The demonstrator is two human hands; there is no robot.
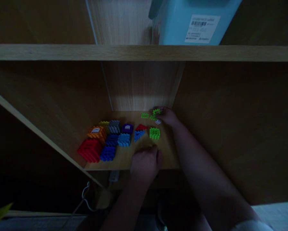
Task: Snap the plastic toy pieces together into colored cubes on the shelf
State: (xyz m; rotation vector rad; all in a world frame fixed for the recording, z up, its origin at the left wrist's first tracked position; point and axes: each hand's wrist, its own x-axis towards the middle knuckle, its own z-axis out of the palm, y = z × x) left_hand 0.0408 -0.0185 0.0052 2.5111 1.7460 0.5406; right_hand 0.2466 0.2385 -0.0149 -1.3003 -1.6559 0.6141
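The left hand (145, 162), curled into a fist, lies over the front edge of the shelf (170, 157); whether it holds anything is hidden. A red stack (89, 150) fills the front left corner. Farther back, a green stack (154, 133) stands right of blue triangles (138, 135). Near the back right corner, the right hand (167, 115) pinches a green piece (156, 111) beside a white piece (157, 122).

Light-blue bin (174, 24) on upper shelf (134, 52)
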